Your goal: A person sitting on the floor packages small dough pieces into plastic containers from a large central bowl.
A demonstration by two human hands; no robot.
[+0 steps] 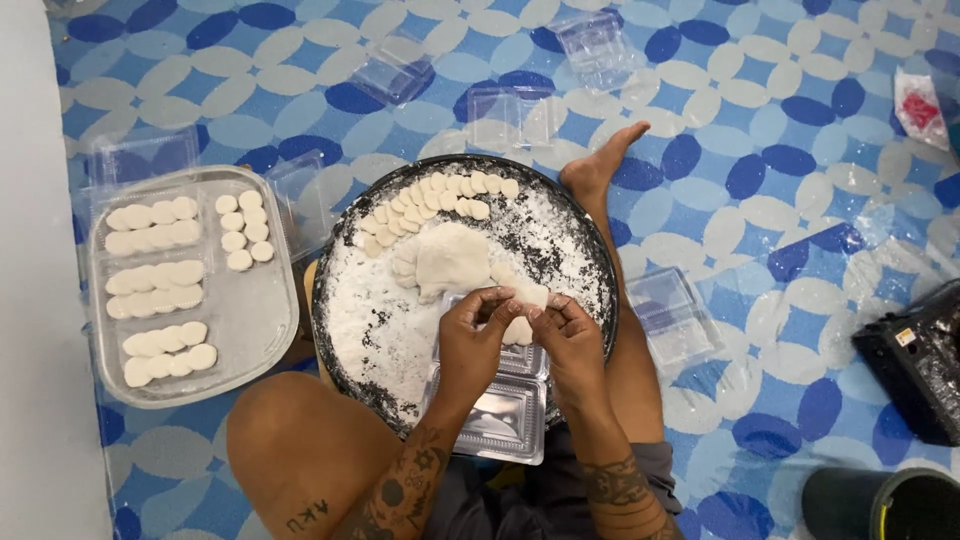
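Note:
My left hand [470,340] and my right hand [568,338] meet over a round black pan [345,240] dusted with white flour, both pinching a small white dough piece [522,305]. A larger lump of dough [452,258] lies in the pan just above my fingers. Several flat dough rounds [440,198] are lined up along the pan's far rim. Under my wrists, an open clear plastic box [500,415] rests on the pan's near edge.
A silver tray [255,320] at the left holds clear boxes filled with dough rounds [155,275]. Several clear plastic boxes [672,315] lie scattered on the blue patterned floor. My bare foot [600,160] is beyond the pan. A black bag [915,360] and a dark bin [880,505] sit at the right.

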